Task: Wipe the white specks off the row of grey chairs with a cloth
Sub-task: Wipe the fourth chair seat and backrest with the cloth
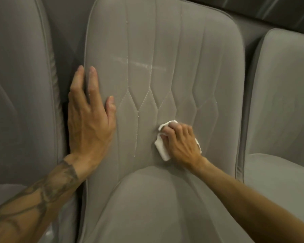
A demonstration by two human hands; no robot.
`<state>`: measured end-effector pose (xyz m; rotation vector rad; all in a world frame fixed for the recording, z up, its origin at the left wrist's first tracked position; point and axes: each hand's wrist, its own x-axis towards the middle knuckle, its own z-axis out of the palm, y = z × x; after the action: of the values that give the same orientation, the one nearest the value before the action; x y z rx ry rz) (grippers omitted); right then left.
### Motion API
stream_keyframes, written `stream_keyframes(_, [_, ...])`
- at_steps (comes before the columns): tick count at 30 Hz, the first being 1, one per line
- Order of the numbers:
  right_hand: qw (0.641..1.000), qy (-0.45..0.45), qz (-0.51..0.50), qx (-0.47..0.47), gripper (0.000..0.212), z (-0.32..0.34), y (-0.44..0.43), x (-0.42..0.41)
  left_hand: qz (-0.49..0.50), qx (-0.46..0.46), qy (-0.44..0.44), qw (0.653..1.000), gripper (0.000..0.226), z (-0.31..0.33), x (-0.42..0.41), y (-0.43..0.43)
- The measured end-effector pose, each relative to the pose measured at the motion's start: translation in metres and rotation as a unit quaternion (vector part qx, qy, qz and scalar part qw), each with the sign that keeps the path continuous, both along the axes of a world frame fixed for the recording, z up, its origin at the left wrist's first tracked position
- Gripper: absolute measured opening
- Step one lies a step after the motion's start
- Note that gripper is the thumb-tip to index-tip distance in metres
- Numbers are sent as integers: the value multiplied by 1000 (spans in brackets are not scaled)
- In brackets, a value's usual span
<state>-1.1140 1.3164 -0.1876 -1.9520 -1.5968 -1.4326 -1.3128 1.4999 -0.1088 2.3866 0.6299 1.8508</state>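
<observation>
**A:** Where is the cloth?

**B:** The white cloth [162, 149] is bunched in the right hand [181, 142], whose fingers [175, 128] curl round it and press it low on the backrest of the middle chair [191, 58], just above the seat [156, 207]. The left hand [89, 123] lies flat on the backrest's left edge, its fingers [92, 79] straight and slightly spread.

**A:** What could go wrong?

**B:** I see 3 risks. A pale white streak [139, 64] runs across the backrest well above the cloth, and a loaded cloth could smear it wider rather than lift it. White specks [136, 135] sit along a stitched seam left of the cloth. A flat pass may ride over the groove and leave them, or rub them into the fabric.

**A:** And the 3rd?

**B:** Only a small wad of cloth meets the fabric, so strokes may leave gaps. The bracing hand also covers part of the left edge, and anything under it would be missed. The 2 neighbours, the left chair [19, 85] and right chair [284, 102], are too dim for me to judge.
</observation>
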Motion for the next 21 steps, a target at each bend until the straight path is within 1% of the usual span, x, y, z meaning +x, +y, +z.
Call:
stream_keyframes(1, [1000, -26, 5, -1, 24, 13, 2, 9, 0, 1, -1, 1000, 59, 1, 1, 0])
stream_keyframes(2, [999, -38, 5, 21, 23, 33, 9, 17, 0, 1, -1, 1000, 59, 1, 2, 0])
stream_keyframes(3, [997, -37, -5, 68, 21, 57, 20, 25, 2, 3, -2, 1000, 59, 0, 2, 0])
stream_keyframes(5, [979, 2, -51, 199, 17, 107, 39, 38, 3, 7, -3, 1000, 59, -1, 2, 2])
stream_keyframes(6, [967, 28, -63, 244, 17, 118, 44, 39, 2, 8, -5, 1000, 59, -1, 3, 2])
stream_keyframes(7, [961, 45, -62, 265, 19, 113, 46, 35, 0, 9, -8, 1000, 59, -1, 3, 2])
stream_keyframes(8, [962, 54, -55, 263, 20, 94, 47, 30, -3, 9, -12, 1000, 60, -1, 2, 2])
stream_keyframes(9, [967, 60, -45, 242, 20, 66, 43, 21, -5, 10, -16, 1000, 60, -2, 2, 2])
stream_keyframes(11, [985, 64, -20, 159, 19, 4, 29, 3, -6, 12, -18, 1000, 60, -4, 3, 3])
stream_keyframes(13, [996, 40, 2, 76, 19, -34, 15, -7, -6, 12, -11, 1000, 60, -3, 3, 3])
stream_keyframes(14, [999, 22, 12, 48, 20, -33, 11, -6, -6, 11, -8, 1000, 60, -3, 2, 3])
stream_keyframes(16, [999, -15, 25, 27, 21, -7, 12, 5, -3, 11, -7, 1000, 59, -3, 1, 3])
stream_keyframes(18, [997, -38, 21, 60, 20, 30, 20, 18, -4, 15, -7, 1000, 59, -4, 1, 2])
stream_keyframes(19, [996, -28, 11, 89, 19, 42, 25, 22, -4, 14, -8, 1000, 59, -4, 1, 2])
stream_keyframes(21, [989, 20, -8, 145, 19, 41, 28, 20, -6, 12, -8, 1000, 60, -4, 2, 4])
